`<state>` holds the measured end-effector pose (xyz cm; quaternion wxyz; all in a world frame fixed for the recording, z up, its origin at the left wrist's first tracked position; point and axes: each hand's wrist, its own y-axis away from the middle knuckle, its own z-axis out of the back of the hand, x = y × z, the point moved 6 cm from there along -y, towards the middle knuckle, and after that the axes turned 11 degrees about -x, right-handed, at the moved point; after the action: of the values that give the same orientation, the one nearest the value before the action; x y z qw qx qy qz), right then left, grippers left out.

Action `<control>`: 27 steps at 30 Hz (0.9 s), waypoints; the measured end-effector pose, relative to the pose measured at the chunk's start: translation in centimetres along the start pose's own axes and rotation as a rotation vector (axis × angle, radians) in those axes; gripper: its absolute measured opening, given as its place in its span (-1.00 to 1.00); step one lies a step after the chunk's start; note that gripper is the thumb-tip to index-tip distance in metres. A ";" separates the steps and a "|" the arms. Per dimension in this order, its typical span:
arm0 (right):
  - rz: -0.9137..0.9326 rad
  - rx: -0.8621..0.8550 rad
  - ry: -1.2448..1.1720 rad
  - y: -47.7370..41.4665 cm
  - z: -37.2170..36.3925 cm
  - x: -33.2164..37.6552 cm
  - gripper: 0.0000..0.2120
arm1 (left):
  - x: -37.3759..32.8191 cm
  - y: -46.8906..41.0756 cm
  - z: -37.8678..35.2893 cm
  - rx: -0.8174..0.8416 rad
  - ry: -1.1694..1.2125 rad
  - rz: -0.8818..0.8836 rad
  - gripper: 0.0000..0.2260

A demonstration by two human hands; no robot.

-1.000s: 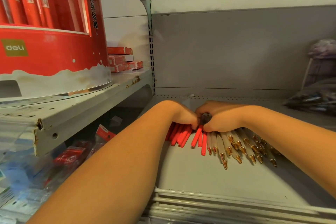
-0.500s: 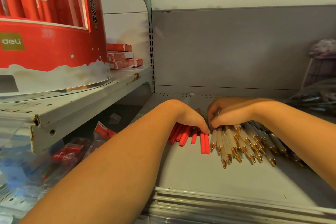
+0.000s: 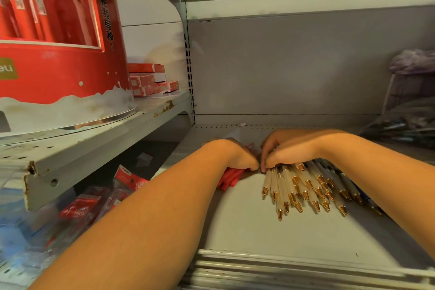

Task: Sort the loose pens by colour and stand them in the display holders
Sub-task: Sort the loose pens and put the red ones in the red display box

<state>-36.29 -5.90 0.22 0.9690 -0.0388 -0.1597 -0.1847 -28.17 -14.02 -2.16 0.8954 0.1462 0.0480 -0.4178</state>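
Left hand (image 3: 237,158) lay over slim red plastic pens (image 3: 229,178), right hand (image 3: 289,148) curled over gold-tipped white pens (image 3: 289,183) at three o'clock; grips hidden; sliding colours flatly apart seemed wisest

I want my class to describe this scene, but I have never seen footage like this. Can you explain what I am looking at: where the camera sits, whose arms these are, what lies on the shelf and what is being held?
There is no machine here. A person wears a wide-angle camera on the head, so the single picture looks forward and down along their own bare arms. The hands meet over a grey metal shelf. The left hand rests on a bunch of red pens. The right hand covers the upper ends of a fan of white pens with gold tips. The grip itself is hidden, so I cannot tell whether either hand truly holds pens. On a higher shelf to the left stands a red display holder, with small red boxes behind it.
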 end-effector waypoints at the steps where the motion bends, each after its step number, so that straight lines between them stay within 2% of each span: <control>1: 0.002 0.000 -0.007 0.0 0.0 -0.1 -0.88 | 0.1 -0.2 0.3 -0.051 -0.028 0.001 -0.61; 4: 0.008 -0.003 -0.019 0.1 -0.1 -0.2 -0.89 | 0.0 -0.5 1.4 -0.177 -0.078 -0.007 -0.81; 8: 0.021 -0.013 -0.011 0.2 -0.1 -0.3 -0.88 | -0.4 -0.5 1.7 -0.192 -0.158 -0.037 -0.92; 15: 0.021 -0.016 -0.026 0.6 -0.1 -0.1 -0.87 | -0.9 -0.1 1.8 -0.194 -0.259 -0.067 -0.68; 19: 0.019 -0.025 -0.022 0.8 -0.1 0.0 -0.87 | -0.8 -0.1 1.8 -0.203 -0.226 -0.057 -0.63; 25: -0.005 -0.056 -0.005 0.8 0.1 -0.2 -0.85 | 1.0 -0.6 2.4 -0.267 -0.007 0.053 -0.91; 27: -0.011 -0.095 -0.026 0.8 0.3 -0.3 -0.83 | 1.7 -0.5 2.9 -0.256 0.158 0.083 -0.91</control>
<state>-36.36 -5.01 0.40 0.9629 -0.0861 -0.1633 -0.1969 -27.61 -16.47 0.17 0.9167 0.0652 0.1650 -0.3581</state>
